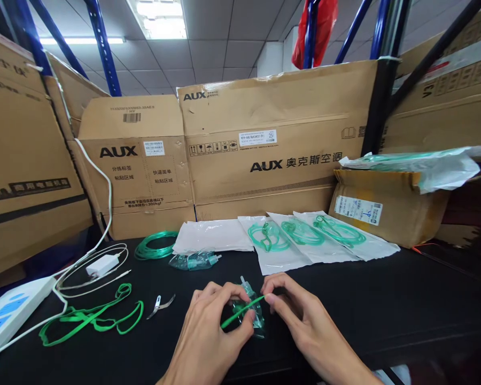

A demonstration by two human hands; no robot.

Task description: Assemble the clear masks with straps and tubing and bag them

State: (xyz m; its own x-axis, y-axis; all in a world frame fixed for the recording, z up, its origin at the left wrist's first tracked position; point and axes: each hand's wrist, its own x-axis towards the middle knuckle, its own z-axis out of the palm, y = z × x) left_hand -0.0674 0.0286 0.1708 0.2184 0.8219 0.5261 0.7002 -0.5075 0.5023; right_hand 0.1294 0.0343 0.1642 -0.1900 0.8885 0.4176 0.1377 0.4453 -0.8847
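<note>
A short green elastic strap (236, 316) stretches slantwise between my two hands. My left hand (212, 326) is curled round its lower left part, thumb and forefinger either side of it. Between thumb and fingertips, my right hand (296, 307) pinches the strap's upper right end. Right under the strap lies a clear, green-tinted plastic mask (258, 321) with a pale spout, partly covered by my left fingers. I cannot tell whether the strap is threaded through the mask. A tangle of green elastic straps (88, 318) lies on the black table to the left.
Small scissors (160, 306), a white charger cable (102, 266) and a power strip (14, 305) lie left. Behind are coiled green tubing (155, 246), another bagged mask (194, 260), white packets (212, 236) and pouches with tubing (280, 262). Cardboard boxes (264, 187) wall the back.
</note>
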